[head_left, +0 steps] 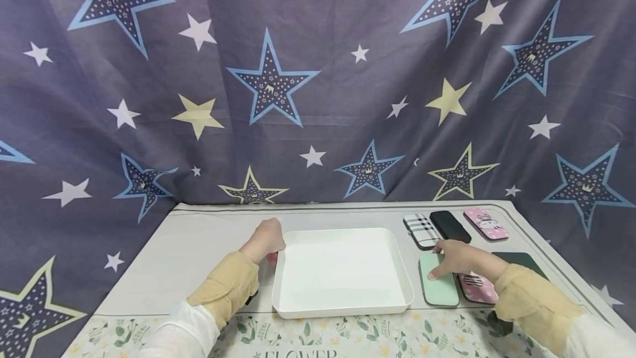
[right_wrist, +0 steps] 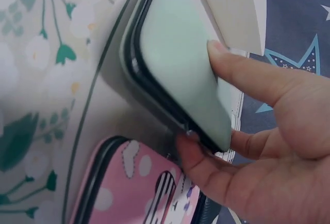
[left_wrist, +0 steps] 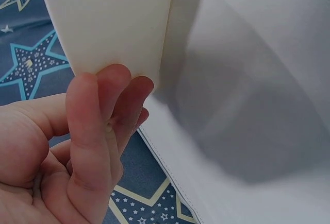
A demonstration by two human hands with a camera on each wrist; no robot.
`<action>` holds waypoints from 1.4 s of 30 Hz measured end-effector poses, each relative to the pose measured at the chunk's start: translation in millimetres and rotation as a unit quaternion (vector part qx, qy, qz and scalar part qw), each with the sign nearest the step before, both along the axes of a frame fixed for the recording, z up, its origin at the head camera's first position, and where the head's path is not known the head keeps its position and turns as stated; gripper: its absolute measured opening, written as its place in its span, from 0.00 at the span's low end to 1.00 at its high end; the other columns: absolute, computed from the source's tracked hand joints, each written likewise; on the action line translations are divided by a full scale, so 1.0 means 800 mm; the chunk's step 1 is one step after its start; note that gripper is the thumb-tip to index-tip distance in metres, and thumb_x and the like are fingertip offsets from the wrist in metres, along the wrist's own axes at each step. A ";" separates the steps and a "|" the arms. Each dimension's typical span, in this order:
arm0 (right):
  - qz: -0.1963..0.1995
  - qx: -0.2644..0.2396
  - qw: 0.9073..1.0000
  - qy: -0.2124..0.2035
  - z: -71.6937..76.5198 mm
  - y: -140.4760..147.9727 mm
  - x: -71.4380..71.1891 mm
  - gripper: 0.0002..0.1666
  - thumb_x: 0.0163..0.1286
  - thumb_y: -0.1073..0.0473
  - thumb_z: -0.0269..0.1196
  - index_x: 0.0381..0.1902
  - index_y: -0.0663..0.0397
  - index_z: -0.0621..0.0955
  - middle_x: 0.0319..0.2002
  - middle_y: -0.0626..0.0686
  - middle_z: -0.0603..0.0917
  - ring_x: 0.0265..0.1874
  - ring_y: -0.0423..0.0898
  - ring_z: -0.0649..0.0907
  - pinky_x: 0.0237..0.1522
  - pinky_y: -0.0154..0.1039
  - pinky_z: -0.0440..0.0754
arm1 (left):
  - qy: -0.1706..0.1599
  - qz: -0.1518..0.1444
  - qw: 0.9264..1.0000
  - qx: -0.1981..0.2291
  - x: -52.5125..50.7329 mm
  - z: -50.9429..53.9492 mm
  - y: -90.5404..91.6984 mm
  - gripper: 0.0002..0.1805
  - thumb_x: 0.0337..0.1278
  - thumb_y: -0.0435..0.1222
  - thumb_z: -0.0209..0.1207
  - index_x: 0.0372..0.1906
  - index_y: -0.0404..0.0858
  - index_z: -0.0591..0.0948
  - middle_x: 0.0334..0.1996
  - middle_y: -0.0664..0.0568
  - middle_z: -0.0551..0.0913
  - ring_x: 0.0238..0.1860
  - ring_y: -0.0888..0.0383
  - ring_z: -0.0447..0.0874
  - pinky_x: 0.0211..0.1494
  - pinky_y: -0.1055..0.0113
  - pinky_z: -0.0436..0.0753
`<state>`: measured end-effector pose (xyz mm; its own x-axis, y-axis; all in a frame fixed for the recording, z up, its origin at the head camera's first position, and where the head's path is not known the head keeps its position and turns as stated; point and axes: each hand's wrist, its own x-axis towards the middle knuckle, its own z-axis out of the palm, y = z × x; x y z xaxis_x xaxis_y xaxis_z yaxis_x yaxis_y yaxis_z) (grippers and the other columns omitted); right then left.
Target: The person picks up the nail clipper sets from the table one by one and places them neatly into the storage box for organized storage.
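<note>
A shallow white tray [head_left: 343,275] lies on the table in front of me. At its left side my left hand [head_left: 265,238] holds the rim; the left wrist view shows curled fingertips against the outer wall of the tray [left_wrist: 113,23]. To the tray's right, my right hand [head_left: 459,257] grips a mint-green case [head_left: 441,291] with rounded corners. In the right wrist view the thumb lies on the top of the green case [right_wrist: 175,44], and fingers bend round its dark edge. A pink case [head_left: 479,290] with white spots lies close beside it, partly hidden by my hand.
Behind the right hand lie a plaid case [head_left: 421,231], a black case [head_left: 449,225] and another pink case [head_left: 487,224]. A dark green case [head_left: 524,261] is partly covered by the right forearm. A star-patterned curtain [head_left: 318,126] hangs behind the table. Flowered cloth [head_left: 367,341] covers the front edge.
</note>
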<state>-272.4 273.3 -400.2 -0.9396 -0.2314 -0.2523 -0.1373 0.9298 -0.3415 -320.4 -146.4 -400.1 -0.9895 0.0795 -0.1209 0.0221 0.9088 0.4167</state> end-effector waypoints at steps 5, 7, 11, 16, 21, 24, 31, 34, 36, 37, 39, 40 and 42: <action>-0.056 -0.084 0.994 -0.047 -0.001 0.001 0.003 0.37 0.52 0.53 0.72 0.52 0.72 0.72 0.45 0.66 0.78 0.35 0.50 0.81 0.32 0.45 0.85 | -0.008 0.009 1.000 -0.002 -0.001 0.000 0.000 0.07 0.37 0.21 0.58 0.27 0.21 0.78 0.07 0.47 0.77 0.06 0.61 0.76 0.17 0.72 0.81; -0.080 -0.122 0.987 -0.062 -0.002 0.002 0.004 0.33 0.56 0.57 0.70 0.53 0.73 0.71 0.43 0.66 0.77 0.34 0.50 0.82 0.30 0.45 0.86 | -0.013 0.012 1.000 -0.001 -0.001 0.001 0.000 0.06 0.38 0.22 0.59 0.27 0.21 0.78 0.07 0.47 0.77 0.06 0.61 0.76 0.17 0.73 0.81; -0.101 -0.176 0.976 -0.077 -0.004 0.004 0.004 0.26 0.60 0.64 0.65 0.51 0.75 0.71 0.40 0.65 0.76 0.34 0.49 0.82 0.31 0.47 0.86 | -0.017 0.016 1.000 0.007 -0.001 0.001 0.000 0.06 0.37 0.22 0.58 0.27 0.22 0.78 0.07 0.47 0.77 0.06 0.61 0.76 0.17 0.72 0.81; -0.114 -0.234 0.961 -0.098 -0.007 0.008 0.006 0.23 0.63 0.66 0.61 0.52 0.78 0.70 0.38 0.63 0.77 0.31 0.48 0.82 0.32 0.47 0.86 | -0.021 0.014 0.999 0.020 -0.001 0.001 -0.001 0.06 0.38 0.22 0.59 0.28 0.21 0.78 0.08 0.46 0.77 0.06 0.60 0.76 0.16 0.72 0.81; -0.124 -0.278 0.947 -0.105 -0.013 0.012 0.008 0.21 0.64 0.66 0.60 0.49 0.79 0.71 0.33 0.59 0.80 0.28 0.46 0.83 0.30 0.44 0.85 | -0.012 0.008 1.000 0.003 -0.003 0.001 -0.002 0.06 0.37 0.23 0.60 0.26 0.23 0.79 0.09 0.47 0.78 0.07 0.61 0.76 0.21 0.70 0.82; -0.140 -0.284 0.944 -0.094 -0.016 0.012 0.008 0.18 0.63 0.65 0.62 0.45 0.77 0.74 0.30 0.57 0.81 0.26 0.45 0.82 0.29 0.42 0.85 | -0.004 0.004 1.000 -0.011 -0.003 0.002 -0.003 0.06 0.36 0.24 0.60 0.25 0.24 0.80 0.09 0.47 0.78 0.07 0.61 0.75 0.24 0.69 0.83; -0.157 -0.304 0.936 -0.086 -0.020 0.011 0.012 0.18 0.65 0.65 0.61 0.44 0.77 0.74 0.27 0.55 0.80 0.24 0.44 0.81 0.28 0.41 0.85 | -0.005 0.003 1.000 -0.015 -0.002 0.001 -0.003 0.03 0.37 0.24 0.59 0.23 0.25 0.79 0.07 0.49 0.77 0.07 0.62 0.74 0.20 0.71 0.80; -0.157 -0.310 0.933 -0.090 -0.019 0.014 0.013 0.19 0.65 0.64 0.60 0.46 0.78 0.73 0.28 0.55 0.80 0.24 0.44 0.81 0.28 0.40 0.84 | -0.008 0.007 1.000 -0.009 -0.001 0.001 -0.002 0.03 0.39 0.23 0.58 0.23 0.25 0.79 0.06 0.49 0.77 0.06 0.63 0.74 0.17 0.73 0.79; -0.160 -0.309 0.933 -0.091 -0.018 0.016 0.013 0.20 0.65 0.63 0.60 0.46 0.78 0.73 0.28 0.55 0.81 0.24 0.44 0.81 0.28 0.40 0.84 | -0.007 0.008 1.000 -0.007 -0.001 0.001 -0.002 0.02 0.39 0.23 0.58 0.23 0.25 0.79 0.06 0.49 0.77 0.05 0.62 0.74 0.16 0.73 0.79; -0.157 -0.311 0.933 -0.093 -0.017 0.018 0.013 0.20 0.66 0.63 0.60 0.46 0.78 0.73 0.28 0.55 0.81 0.25 0.44 0.82 0.29 0.40 0.85 | -0.007 0.010 1.000 -0.006 -0.001 0.001 -0.002 0.02 0.39 0.23 0.58 0.22 0.25 0.79 0.06 0.49 0.77 0.05 0.62 0.74 0.16 0.74 0.78; -0.160 -0.318 0.930 -0.098 -0.017 0.020 0.012 0.20 0.65 0.63 0.60 0.47 0.78 0.73 0.29 0.55 0.81 0.26 0.44 0.82 0.30 0.40 0.85 | -0.006 0.011 1.000 -0.003 -0.001 0.000 -0.004 0.02 0.39 0.23 0.58 0.20 0.26 0.78 0.05 0.50 0.77 0.05 0.62 0.74 0.16 0.74 0.78; -0.161 -0.324 0.927 -0.102 -0.016 0.022 0.011 0.20 0.65 0.63 0.60 0.47 0.78 0.73 0.29 0.55 0.81 0.26 0.44 0.83 0.31 0.41 0.86 | -0.003 0.012 1.000 -0.005 -0.001 -0.001 -0.004 0.02 0.39 0.23 0.57 0.19 0.27 0.78 0.05 0.50 0.76 0.05 0.62 0.73 0.16 0.74 0.78; -0.152 -0.341 0.921 -0.113 -0.015 0.024 0.010 0.19 0.66 0.63 0.59 0.46 0.77 0.73 0.29 0.54 0.82 0.26 0.44 0.83 0.32 0.41 0.86 | -0.001 0.011 1.000 -0.003 -0.001 -0.002 -0.005 0.03 0.38 0.23 0.57 0.18 0.29 0.78 0.05 0.50 0.76 0.05 0.63 0.73 0.16 0.74 0.77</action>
